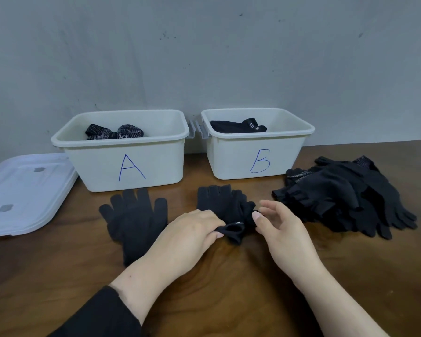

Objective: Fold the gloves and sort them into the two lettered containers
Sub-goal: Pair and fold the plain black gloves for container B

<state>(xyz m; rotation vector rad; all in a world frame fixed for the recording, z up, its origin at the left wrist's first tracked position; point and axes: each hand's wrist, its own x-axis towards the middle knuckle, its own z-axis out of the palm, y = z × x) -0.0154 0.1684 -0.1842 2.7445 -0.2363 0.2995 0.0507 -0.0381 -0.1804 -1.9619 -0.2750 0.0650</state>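
Black knit fingerless glove [225,205], cuff pinched in your left hand [192,235]; your right hand [280,227] just beside, fingers relaxed.

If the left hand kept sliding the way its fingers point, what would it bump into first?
The left hand points right, across the fingerless glove it pinches. It would probably meet the right hand first, whose thumb sits just beyond the glove's cuff, though depth is unclear.

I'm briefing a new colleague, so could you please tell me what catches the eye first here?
Two white bins marked A and B stand at the wall, each with dark gloves inside. In front, the left hand grips a fingerless glove while the right hand hovers open; a pile of gloves lies to the right.
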